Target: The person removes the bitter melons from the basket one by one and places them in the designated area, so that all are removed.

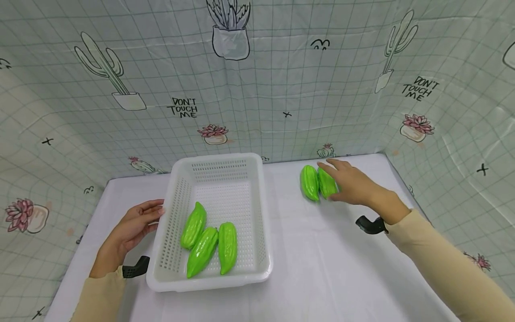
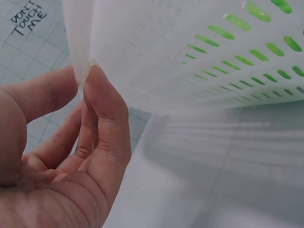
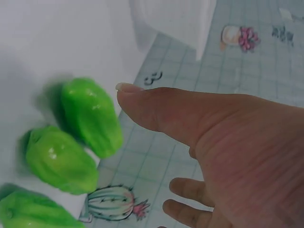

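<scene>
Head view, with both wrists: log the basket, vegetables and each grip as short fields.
White basket: perforated, on a white cloth
Green vegetables inside: three
Green vegetables outside: three in the right wrist view; two show in the head view
Left grip: pinches basket's rim
Right grip: at the outside vegetables, holds nothing

In the head view we read "DON'T TOUCH ME" (image 1: 182, 108) twice on the checked cloth (image 1: 257, 89), plus small X marks (image 1: 287, 114).
</scene>
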Demonstrator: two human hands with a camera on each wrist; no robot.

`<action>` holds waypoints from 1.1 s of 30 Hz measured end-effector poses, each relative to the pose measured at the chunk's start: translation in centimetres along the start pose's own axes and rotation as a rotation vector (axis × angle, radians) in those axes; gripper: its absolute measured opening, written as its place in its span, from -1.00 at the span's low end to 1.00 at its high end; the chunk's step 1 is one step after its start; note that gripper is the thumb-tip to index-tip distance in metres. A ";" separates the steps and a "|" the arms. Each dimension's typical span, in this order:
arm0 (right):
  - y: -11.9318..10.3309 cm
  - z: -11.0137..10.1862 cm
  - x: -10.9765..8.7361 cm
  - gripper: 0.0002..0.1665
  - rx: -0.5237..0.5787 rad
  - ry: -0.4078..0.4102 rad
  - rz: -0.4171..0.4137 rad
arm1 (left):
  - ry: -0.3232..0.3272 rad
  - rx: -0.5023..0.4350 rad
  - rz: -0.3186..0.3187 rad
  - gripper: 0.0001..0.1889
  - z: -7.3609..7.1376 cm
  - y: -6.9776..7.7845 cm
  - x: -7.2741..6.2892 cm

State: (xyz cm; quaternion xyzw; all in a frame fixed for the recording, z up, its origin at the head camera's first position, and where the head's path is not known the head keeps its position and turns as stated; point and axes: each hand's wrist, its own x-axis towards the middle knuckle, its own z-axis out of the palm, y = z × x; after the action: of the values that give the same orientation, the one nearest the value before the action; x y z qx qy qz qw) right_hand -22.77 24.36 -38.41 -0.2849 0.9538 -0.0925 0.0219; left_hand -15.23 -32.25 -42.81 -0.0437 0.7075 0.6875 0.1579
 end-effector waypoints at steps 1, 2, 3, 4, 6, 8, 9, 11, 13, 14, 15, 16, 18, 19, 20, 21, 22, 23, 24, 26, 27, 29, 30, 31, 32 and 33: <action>-0.3 0.0 0.0 0.16 -0.003 0.009 -0.011 | 0.002 -0.004 -0.001 -0.48 0.0 0.0 0.0; -0.7 0.0 0.0 0.15 -0.005 0.017 -0.022 | 0.004 -0.008 -0.003 -0.51 0.0 0.0 0.0; -1.1 0.0 0.0 0.14 -0.007 0.024 -0.032 | 0.003 -0.011 -0.003 -0.51 0.0 0.0 0.0; -1.4 -0.1 0.0 0.14 -0.011 0.027 -0.039 | 0.002 -0.012 -0.003 -0.53 0.0 0.0 0.0; -2.2 -0.1 0.1 0.13 -0.021 0.035 -0.052 | -0.002 -0.020 -0.001 -0.54 -0.1 0.0 0.1; -2.9 -0.2 0.2 0.12 -0.025 0.041 -0.067 | -0.004 -0.028 -0.001 -0.54 -0.1 0.0 0.1; -3.3 -0.3 0.2 0.12 -0.029 0.041 -0.074 | -0.005 -0.030 0.001 -0.54 -0.2 -0.1 0.1; -4.0 -0.4 0.2 0.12 -0.038 0.039 -0.087 | -0.004 -0.032 0.001 -0.55 -0.2 -0.1 0.1; -4.7 -0.4 0.2 0.13 -0.042 0.033 -0.098 | -0.004 -0.028 0.001 -0.57 -0.1 0.0 0.1; -5.1 -0.5 0.2 0.12 -0.043 0.031 -0.106 | -0.002 -0.026 -0.001 -0.59 -0.1 0.0 0.0; -5.5 -0.6 0.2 0.12 -0.043 0.031 -0.112 | 0.000 -0.019 -0.002 -0.57 -0.1 0.0 0.0; -5.8 -0.6 0.2 0.12 -0.043 0.030 -0.121 | 0.000 -0.015 -0.002 -0.55 -0.1 0.1 0.0; -6.7 -0.9 0.2 0.11 -0.038 0.031 -0.137 | 0.004 -0.013 -0.005 -0.58 0.0 0.2 -0.2; -7.0 -1.0 0.2 0.11 -0.036 0.034 -0.147 | 0.010 -0.015 -0.009 -0.58 0.1 0.2 -0.2; -7.4 -1.1 0.2 0.11 -0.037 0.036 -0.156 | 0.008 -0.009 -0.008 -0.55 0.1 0.2 -0.2; -7.7 -1.2 0.2 0.11 -0.040 0.038 -0.165 | 0.007 -0.006 -0.008 -0.51 0.1 0.2 -0.2; -8.0 -1.3 0.2 0.11 -0.043 0.039 -0.170 | 0.008 -0.008 -0.009 -0.51 0.2 0.2 -0.2; -8.3 -1.3 0.3 0.11 -0.045 0.043 -0.177 | 0.008 -0.009 -0.011 -0.49 0.2 0.1 -0.1; -8.5 -1.3 0.4 0.11 -0.048 0.042 -0.183 | 0.008 -0.009 -0.012 -0.46 0.2 0.1 -0.1; -9.1 -1.2 0.5 0.12 -0.051 0.040 -0.198 | 0.005 -0.011 -0.012 -0.42 0.2 0.0 0.0; -9.4 -1.2 0.5 0.12 -0.051 0.037 -0.205 | 0.006 -0.018 -0.014 -0.44 0.2 0.0 0.0; -10.1 -1.2 0.7 0.12 -0.049 0.027 -0.220 | 0.006 -0.025 -0.013 -0.47 0.1 0.0 0.0; -10.4 -1.2 0.7 0.12 -0.052 0.025 -0.230 | 0.006 -0.026 -0.011 -0.50 0.1 0.0 0.0; -10.7 -1.1 0.8 0.12 -0.055 0.024 -0.239 | 0.006 -0.027 -0.009 -0.52 0.1 0.0 0.0; -11.0 -1.1 0.9 0.11 -0.059 0.023 -0.246 | 0.008 -0.029 -0.010 -0.56 0.1 0.0 -0.1; -11.3 -1.1 1.0 0.11 -0.063 0.024 -0.258 | 0.010 -0.031 -0.011 -0.60 0.1 0.0 -0.1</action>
State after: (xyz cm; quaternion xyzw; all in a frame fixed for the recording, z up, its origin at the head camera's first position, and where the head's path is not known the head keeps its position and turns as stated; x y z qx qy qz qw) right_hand -17.59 14.72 -35.20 -0.4044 0.9120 -0.0678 -0.0107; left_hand -15.13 -32.19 -42.80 -0.0533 0.6974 0.6972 0.1574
